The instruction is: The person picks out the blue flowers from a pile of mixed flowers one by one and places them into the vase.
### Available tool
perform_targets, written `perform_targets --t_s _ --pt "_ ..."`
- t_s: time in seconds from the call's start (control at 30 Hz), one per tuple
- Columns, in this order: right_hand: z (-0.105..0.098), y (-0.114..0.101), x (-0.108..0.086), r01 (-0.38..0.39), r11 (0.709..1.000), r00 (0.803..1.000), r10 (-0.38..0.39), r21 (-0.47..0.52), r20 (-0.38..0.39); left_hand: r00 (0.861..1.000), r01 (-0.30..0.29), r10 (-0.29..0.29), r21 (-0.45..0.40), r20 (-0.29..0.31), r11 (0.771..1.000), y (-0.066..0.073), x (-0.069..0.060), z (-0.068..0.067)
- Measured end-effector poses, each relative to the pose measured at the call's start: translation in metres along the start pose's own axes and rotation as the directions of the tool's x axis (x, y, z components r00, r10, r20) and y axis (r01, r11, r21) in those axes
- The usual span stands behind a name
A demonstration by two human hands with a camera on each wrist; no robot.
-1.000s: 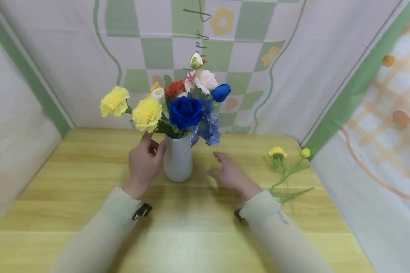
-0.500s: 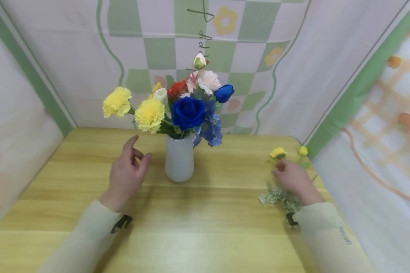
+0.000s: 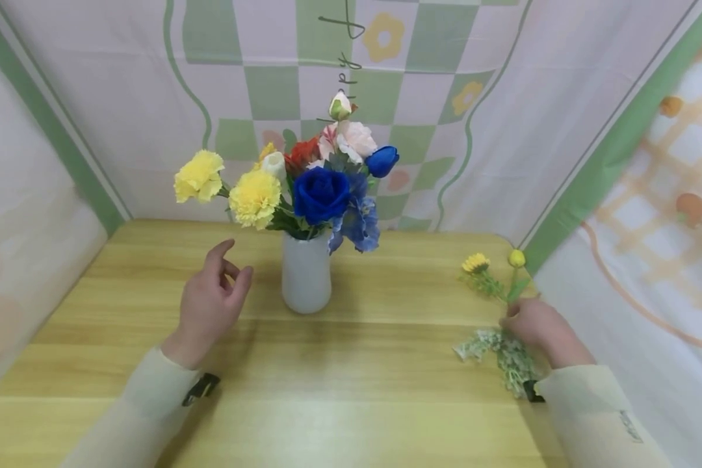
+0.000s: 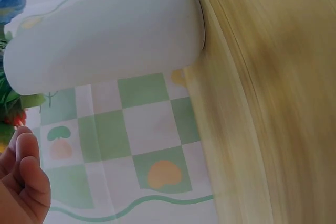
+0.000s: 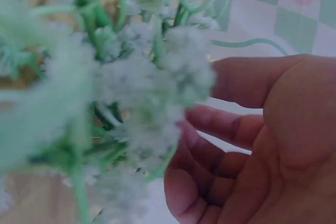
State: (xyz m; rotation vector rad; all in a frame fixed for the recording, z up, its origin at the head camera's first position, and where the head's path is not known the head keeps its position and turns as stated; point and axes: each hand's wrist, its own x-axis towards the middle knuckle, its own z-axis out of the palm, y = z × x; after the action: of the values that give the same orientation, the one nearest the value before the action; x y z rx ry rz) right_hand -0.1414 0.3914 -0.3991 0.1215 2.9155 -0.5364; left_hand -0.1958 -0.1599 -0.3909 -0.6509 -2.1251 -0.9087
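Observation:
A white vase point(image 3: 307, 276) stands upright on the table, filled with artificial flowers, among them a blue rose point(image 3: 322, 195), yellow carnations point(image 3: 255, 198) and a blue tulip point(image 3: 382, 161). My left hand point(image 3: 210, 305) hovers left of the vase, fingers loosely bent, holding nothing. At the table's right side my right hand point(image 3: 541, 328) pinches at the stem of a sprig of small white flowers point(image 3: 494, 354). In the right wrist view that sprig point(image 5: 152, 82) looms close and hides the fingertips. A yellow tulip bud point(image 3: 517, 259) and a small yellow flower point(image 3: 476, 263) lie just beyond this hand.
The wooden table point(image 3: 327, 390) meets a patterned cloth backdrop point(image 3: 272, 91) behind the vase. Side cloths with green borders rise at left and right. The loose flowers lie near the table's right edge.
My right hand has gone from beside the vase to the loose flowers, and the white sprig has shifted slightly right with it. My left hand has drawn back left from the vase.

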Motion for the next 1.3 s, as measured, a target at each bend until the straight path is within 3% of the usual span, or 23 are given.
perform_targets --t_s 0.23,0.4,0.63,0.77,0.93,1.1,1.3 --pt "0.007 0.007 -0.002 0.073 0.996 0.997 -0.074 -0.053 -0.017 1.000 -0.015 0.015 0.019 -0.011 1.000 -0.002 -0.002 -0.002" --pt "0.000 0.010 -0.008 0.100 0.995 0.994 -0.101 -0.032 -0.042 1.000 0.000 0.000 0.030 -0.004 1.000 -0.003 -0.005 -0.006" --pt "-0.022 0.012 -0.025 0.104 0.995 0.992 -0.103 -0.007 0.070 1.000 0.022 -0.022 0.048 -0.006 0.999 -0.005 -0.007 -0.017" --pt "-0.035 0.020 -0.027 0.093 0.995 0.991 -0.090 -0.024 0.094 1.000 0.018 -0.018 0.058 -0.006 0.998 -0.007 -0.010 -0.021" --pt "-0.040 0.029 -0.016 0.119 0.989 0.991 -0.113 -0.091 0.068 1.000 0.013 -0.012 0.063 -0.009 0.998 -0.009 -0.011 -0.022" --pt "-0.027 0.035 -0.001 0.185 0.967 0.983 -0.183 -0.173 0.027 1.000 -0.002 0.003 0.066 -0.003 0.998 -0.008 -0.011 -0.022" --pt "-0.013 0.044 0.014 0.194 0.964 0.977 -0.174 -0.183 0.120 1.000 -0.010 0.010 0.070 0.006 0.997 -0.007 -0.011 -0.023"
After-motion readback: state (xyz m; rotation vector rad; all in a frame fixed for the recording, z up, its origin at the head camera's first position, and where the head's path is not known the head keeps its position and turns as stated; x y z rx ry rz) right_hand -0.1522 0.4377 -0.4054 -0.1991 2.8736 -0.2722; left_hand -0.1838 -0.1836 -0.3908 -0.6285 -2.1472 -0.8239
